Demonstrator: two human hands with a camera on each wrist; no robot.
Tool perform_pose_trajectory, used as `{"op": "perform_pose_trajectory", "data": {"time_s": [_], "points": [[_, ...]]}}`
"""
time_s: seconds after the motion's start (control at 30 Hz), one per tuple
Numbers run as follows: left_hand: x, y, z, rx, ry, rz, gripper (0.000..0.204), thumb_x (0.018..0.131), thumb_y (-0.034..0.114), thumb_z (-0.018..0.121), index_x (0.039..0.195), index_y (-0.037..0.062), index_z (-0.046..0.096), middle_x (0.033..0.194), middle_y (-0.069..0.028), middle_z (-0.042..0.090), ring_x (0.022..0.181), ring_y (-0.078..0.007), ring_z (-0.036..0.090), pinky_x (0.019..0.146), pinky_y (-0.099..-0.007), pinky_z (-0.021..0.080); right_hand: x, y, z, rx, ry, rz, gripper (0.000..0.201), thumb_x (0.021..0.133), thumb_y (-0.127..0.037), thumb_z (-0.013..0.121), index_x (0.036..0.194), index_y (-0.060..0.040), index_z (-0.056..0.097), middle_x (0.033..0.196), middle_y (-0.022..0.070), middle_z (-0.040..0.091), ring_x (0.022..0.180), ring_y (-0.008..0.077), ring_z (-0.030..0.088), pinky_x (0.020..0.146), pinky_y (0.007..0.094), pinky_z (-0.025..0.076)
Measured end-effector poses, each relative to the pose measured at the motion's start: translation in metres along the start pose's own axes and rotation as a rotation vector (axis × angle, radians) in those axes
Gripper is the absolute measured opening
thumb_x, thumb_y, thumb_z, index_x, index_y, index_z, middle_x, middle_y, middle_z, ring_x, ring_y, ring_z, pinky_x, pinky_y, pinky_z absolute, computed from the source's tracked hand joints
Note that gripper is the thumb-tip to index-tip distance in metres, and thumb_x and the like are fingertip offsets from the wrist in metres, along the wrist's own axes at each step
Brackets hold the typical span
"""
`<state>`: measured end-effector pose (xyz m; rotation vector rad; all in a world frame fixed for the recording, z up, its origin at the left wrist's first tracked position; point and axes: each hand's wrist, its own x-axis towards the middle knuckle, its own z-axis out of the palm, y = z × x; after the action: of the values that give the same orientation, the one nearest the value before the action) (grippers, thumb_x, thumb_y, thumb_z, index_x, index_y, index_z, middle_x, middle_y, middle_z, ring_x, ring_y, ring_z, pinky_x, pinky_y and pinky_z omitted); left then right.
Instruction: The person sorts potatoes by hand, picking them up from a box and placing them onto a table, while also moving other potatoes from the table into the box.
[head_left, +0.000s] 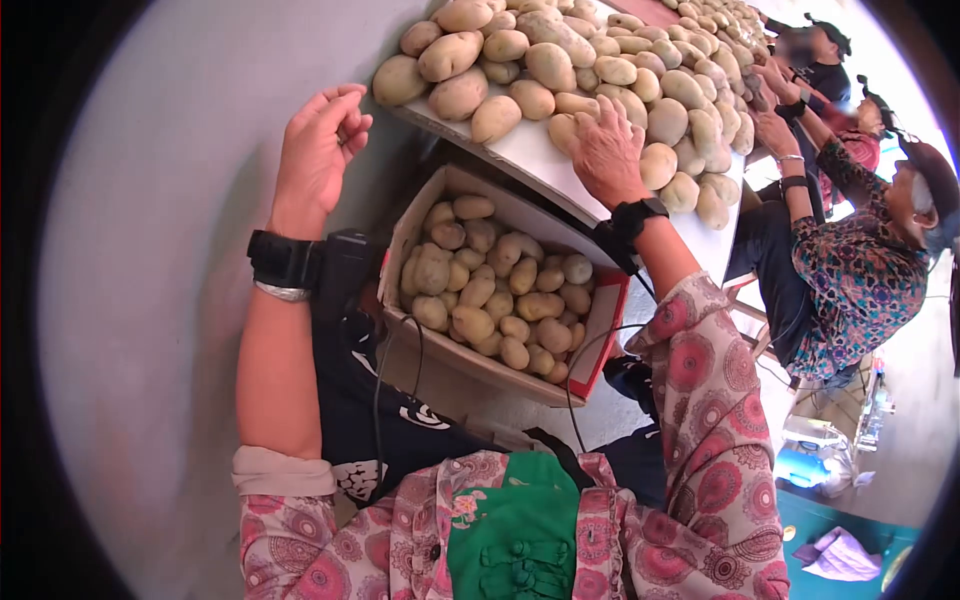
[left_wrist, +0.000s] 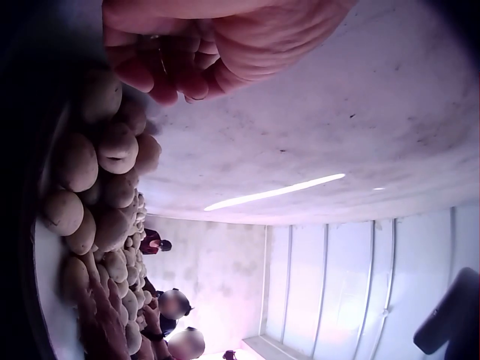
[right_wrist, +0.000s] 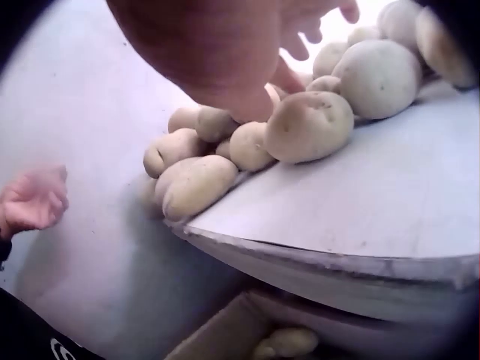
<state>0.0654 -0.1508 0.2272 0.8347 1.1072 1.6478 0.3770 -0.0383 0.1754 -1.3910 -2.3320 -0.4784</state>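
A heap of potatoes [head_left: 550,66] covers much of the white tabletop [head_left: 548,168]. My right hand [head_left: 607,155] reaches over the heap near its front edge, palm down and fingers extended onto the potatoes. In the right wrist view, a pale potato [right_wrist: 311,131] lies right under those fingers. Off the table's left corner, my left hand [head_left: 322,150] is raised beside the wall, its fingers loosely bent with nothing in them. The left wrist view shows that hand [left_wrist: 255,45] above more potatoes [left_wrist: 77,161].
Below the table edge stands a cardboard box [head_left: 465,365] holding many potatoes [head_left: 474,323]. A grey wall [head_left: 170,200] runs along the left. Other people, one in a patterned shirt [head_left: 850,270], sit along the table to the right. Cables [head_left: 378,400] hang from my wrists.
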Motion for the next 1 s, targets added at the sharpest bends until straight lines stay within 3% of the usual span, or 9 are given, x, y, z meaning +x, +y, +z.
{"op": "perform_pose_trajectory", "data": {"time_s": [0.07, 0.1, 0.2, 0.23, 0.37, 0.73, 0.9, 0.93, 1.0], "points": [[-0.001, 0.0, 0.003, -0.002, 0.008, -0.001, 0.016, 0.09, 0.018, 0.059, 0.103, 0.007, 0.059, 0.072, 0.0046, 0.05, 0.075, -0.0069, 0.055, 0.066, -0.0202, 0.045, -0.003, -0.006, -0.007, 0.163, 0.112, -0.03, 0.025, 0.084, -0.025, 0.056, 0.101, -0.0071, 0.057, 0.126, 0.0176, 0.048, 0.124, 0.0347, 0.039, 0.097, 0.055, 0.029], [-0.002, 0.001, 0.003, -0.005, 0.008, -0.01, 0.016, 0.09, 0.017, 0.059, 0.103, 0.0068, 0.059, 0.072, 0.0045, 0.05, 0.075, -0.0069, 0.055, 0.066, -0.0204, 0.046, -0.002, -0.013, -0.022, 0.306, 0.015, 0.001, 0.022, 0.084, -0.025, 0.057, 0.097, -0.0078, 0.057, 0.109, 0.0141, 0.057, 0.11, 0.0334, 0.051, 0.088, 0.0474, 0.038], [-0.001, -0.001, 0.006, -0.003, -0.005, -0.01, 0.017, 0.09, 0.017, 0.059, 0.104, 0.0069, 0.059, 0.072, 0.0046, 0.051, 0.074, -0.007, 0.055, 0.066, -0.0201, 0.046, -0.003, -0.031, -0.046, 0.444, -0.234, 0.169, 0.022, 0.083, -0.025, 0.059, 0.095, -0.007, 0.055, 0.098, 0.0121, 0.059, 0.097, 0.0338, 0.056, 0.078, 0.044, 0.044], [-0.001, -0.002, 0.007, -0.003, -0.013, -0.011, 0.017, 0.09, 0.017, 0.059, 0.104, 0.0069, 0.059, 0.072, 0.0046, 0.051, 0.074, -0.007, 0.055, 0.066, -0.0201, 0.046, -0.007, -0.029, -0.036, 0.466, -0.107, 0.143, 0.032, 0.08, -0.029, 0.063, 0.1, -0.0057, 0.055, 0.097, 0.0161, 0.06, 0.093, 0.0363, 0.058, 0.074, 0.0441, 0.046], [-0.003, -0.003, 0.005, 0.011, -0.003, -0.017, 0.017, 0.09, 0.017, 0.058, 0.104, 0.0066, 0.059, 0.072, 0.0048, 0.051, 0.075, -0.007, 0.055, 0.066, -0.0201, 0.046, -0.012, -0.035, -0.034, 0.402, -0.119, 0.12, 0.05, 0.072, -0.032, 0.071, 0.11, -0.0056, 0.053, 0.097, 0.0203, 0.059, 0.094, 0.0357, 0.057, 0.082, 0.0427, 0.046], [-0.001, -0.002, -0.001, 0.024, -0.019, 0.015, 0.018, 0.09, 0.016, 0.059, 0.105, 0.0056, 0.059, 0.073, 0.0047, 0.051, 0.075, -0.007, 0.055, 0.067, -0.0202, 0.046, -0.067, -0.04, -0.042, 0.587, -0.159, -0.038, 0.041, 0.071, -0.015, 0.067, 0.109, -0.0043, 0.055, 0.096, 0.0188, 0.058, 0.091, 0.0376, 0.056, 0.081, 0.044, 0.045], [-0.002, -0.003, -0.002, -0.02, -0.011, 0.01, 0.016, 0.088, 0.016, 0.06, 0.1, 0.0061, 0.061, 0.072, 0.004, 0.053, 0.074, -0.0079, 0.056, 0.066, -0.0206, 0.046, -0.125, -0.054, -0.058, 1.006, -0.407, 0.311, 0.043, 0.079, -0.029, 0.068, 0.109, -0.0011, 0.055, 0.091, 0.0117, 0.061, 0.085, 0.0152, 0.057, 0.078, 0.0272, 0.047], [-0.002, -0.003, -0.002, -0.001, -0.016, 0.006, 0.018, 0.09, 0.017, 0.059, 0.104, 0.0059, 0.06, 0.073, 0.0042, 0.052, 0.076, -0.0075, 0.055, 0.067, -0.0202, 0.046, -0.141, -0.05, -0.05, 1.118, -0.505, 0.443, 0.04, 0.084, -0.03, 0.063, 0.111, -0.0011, 0.055, 0.096, 0.0104, 0.061, 0.087, 0.0147, 0.056, 0.078, 0.0262, 0.046], [-0.003, -0.002, -0.004, 0.005, -0.02, 0.013, 0.018, 0.09, 0.017, 0.059, 0.104, 0.006, 0.06, 0.073, 0.0042, 0.051, 0.076, -0.0075, 0.055, 0.067, -0.0203, 0.046, -0.167, -0.045, -0.036, 1.356, -0.428, 0.679, 0.035, 0.09, -0.032, 0.055, 0.11, -0.0037, 0.055, 0.1, 0.0092, 0.059, 0.09, 0.0167, 0.057, 0.078, 0.0285, 0.047]]}}
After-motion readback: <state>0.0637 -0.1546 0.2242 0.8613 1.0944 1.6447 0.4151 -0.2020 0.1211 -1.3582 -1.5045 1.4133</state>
